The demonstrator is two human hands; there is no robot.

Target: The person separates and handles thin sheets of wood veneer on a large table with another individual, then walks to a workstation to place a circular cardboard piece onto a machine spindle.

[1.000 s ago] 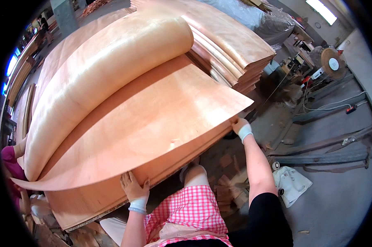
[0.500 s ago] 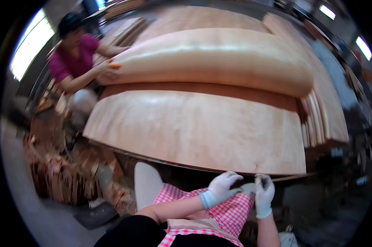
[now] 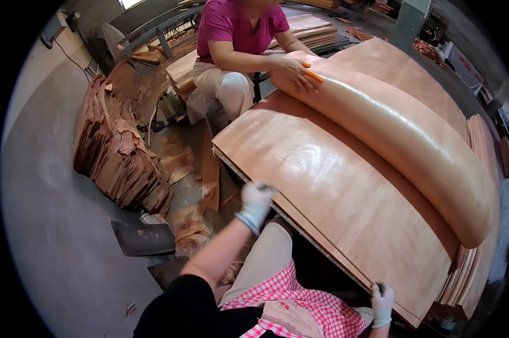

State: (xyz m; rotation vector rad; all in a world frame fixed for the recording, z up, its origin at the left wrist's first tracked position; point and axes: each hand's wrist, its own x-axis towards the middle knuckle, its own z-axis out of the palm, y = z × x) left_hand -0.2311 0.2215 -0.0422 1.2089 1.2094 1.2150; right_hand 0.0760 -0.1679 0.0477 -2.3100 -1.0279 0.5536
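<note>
The left hand (image 3: 256, 201), gloved in white, is closed over the near edge of the top veneer sheet (image 3: 344, 208), fingers curled on the edge about a third of the way along from its left corner. The right hand (image 3: 382, 302), also gloved, is pinched on the same edge near the right corner, low in the picture. The two grips are set well apart, apparently so that the thin, wide sheet is carried evenly and does not sag or tear between them.

The sheet lies on top of a thick stack of veneer (image 3: 299, 225), whose layered edges are seen just below the left hand; the stack serves as the working surface, and no tabletop is visible beneath it. Across the far half of the sheet a long roll-like fold of veneer (image 3: 412, 135) is arched, bulging upward rather than lying flat. It is held at its far end by a co-worker's hand (image 3: 295, 72), with something orange beside the fingers; what that is cannot be told. The co-worker, in a magenta top (image 3: 235, 25), is seated at the opposite side, so the sheet is handled from both ends at once.

To the left, on the concrete floor (image 3: 57, 225), heaps of broken veneer scraps (image 3: 125, 163) are piled clear of the stack. Further finished stacks (image 3: 480, 141) lie to the right.
</note>
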